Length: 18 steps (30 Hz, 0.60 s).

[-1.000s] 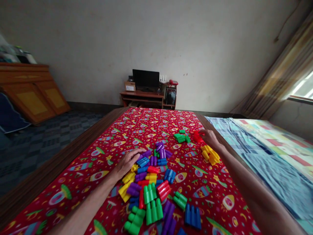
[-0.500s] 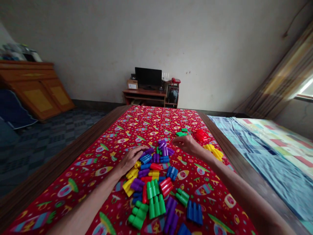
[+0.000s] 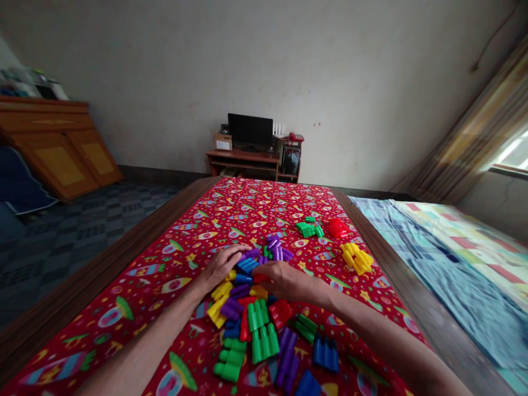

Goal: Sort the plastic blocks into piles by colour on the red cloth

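Note:
My left hand (image 3: pixel 223 265) rests at the left edge of a pile of plastic building blocks, fingers stretched out flat. Its fingertips touch a purple block (image 3: pixel 251 253), beside a blue block (image 3: pixel 247 266). My right hand (image 3: pixel 284 279) reaches into the middle of the pile, its fingers closed on a red block (image 3: pixel 259 279) that they partly cover. Nearer to me lie green blocks (image 3: pixel 264 342), purple blocks (image 3: pixel 287 360), a yellow block (image 3: pixel 217 312) and a dark blue block (image 3: pixel 325 353).
Sorted groups lie toward the right: green blocks (image 3: pixel 308 228), red blocks (image 3: pixel 338 227) and yellow blocks (image 3: pixel 357 258). A red patterned cloth (image 3: pixel 165 308) covers the table. A bed (image 3: pixel 445 275) stands at the right, and a desk with a monitor (image 3: pixel 250 131) beyond the table.
My right hand has come back from the green group to the pile and closed on a red block. One more green block shows in that group. My left hand stays put.

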Each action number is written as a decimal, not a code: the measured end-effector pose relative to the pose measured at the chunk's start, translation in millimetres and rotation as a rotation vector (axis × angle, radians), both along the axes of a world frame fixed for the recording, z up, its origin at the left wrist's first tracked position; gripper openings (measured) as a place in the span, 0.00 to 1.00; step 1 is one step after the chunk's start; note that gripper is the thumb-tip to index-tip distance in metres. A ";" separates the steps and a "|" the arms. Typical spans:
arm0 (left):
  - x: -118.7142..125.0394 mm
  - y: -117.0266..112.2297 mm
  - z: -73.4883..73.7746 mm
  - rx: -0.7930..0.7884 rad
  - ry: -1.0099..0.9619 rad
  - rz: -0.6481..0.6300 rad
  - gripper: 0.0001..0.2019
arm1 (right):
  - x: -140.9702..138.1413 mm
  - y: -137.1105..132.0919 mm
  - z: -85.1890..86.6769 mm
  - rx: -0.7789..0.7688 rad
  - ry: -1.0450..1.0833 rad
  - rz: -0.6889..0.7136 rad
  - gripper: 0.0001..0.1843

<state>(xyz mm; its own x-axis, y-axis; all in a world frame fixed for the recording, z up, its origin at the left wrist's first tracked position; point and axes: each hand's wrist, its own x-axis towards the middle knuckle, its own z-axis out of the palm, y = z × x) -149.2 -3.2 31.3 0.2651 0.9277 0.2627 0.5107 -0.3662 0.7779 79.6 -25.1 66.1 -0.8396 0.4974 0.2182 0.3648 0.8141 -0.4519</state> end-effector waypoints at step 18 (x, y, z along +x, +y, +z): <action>-1.8 3.7 -5.8 -0.033 -0.033 -0.001 0.21 | 222.4 100.8 11.6 0.162 -0.377 -1.323 0.14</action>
<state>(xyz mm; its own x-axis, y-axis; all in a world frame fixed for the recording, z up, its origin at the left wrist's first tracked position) -151.0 0.6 25.6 0.2576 0.9359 0.2403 0.4846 -0.3403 0.8058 302.0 75.8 77.8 0.2111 0.9530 0.2172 0.9766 -0.1961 -0.0889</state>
